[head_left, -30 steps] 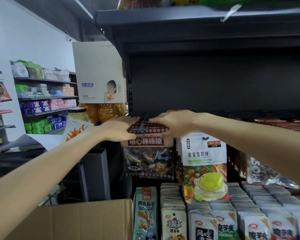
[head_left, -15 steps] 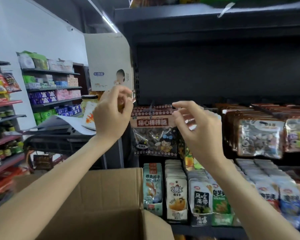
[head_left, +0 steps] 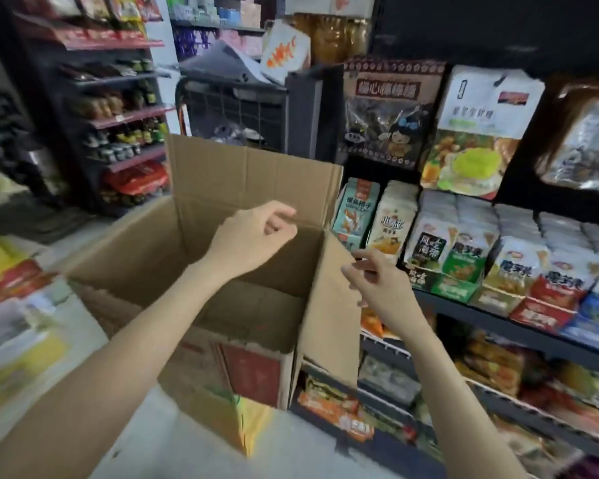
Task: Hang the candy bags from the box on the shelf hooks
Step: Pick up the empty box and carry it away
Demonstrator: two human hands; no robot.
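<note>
An open brown cardboard box is seen at the left, flaps raised. Above its opening the left hand is held, fingers loosely curled and empty. The right hand, likewise empty, is held by the box's right flap. A brown-topped clear plastic candy bag is hung at the shelf's upper left corner.

I could read little through the blur. A hanging brown candy bag carried a banner ending 棒棒糖, its first characters unclear. Below, a dark shelf pack read 风吃海带. Other labels stayed illegible to me.
</note>
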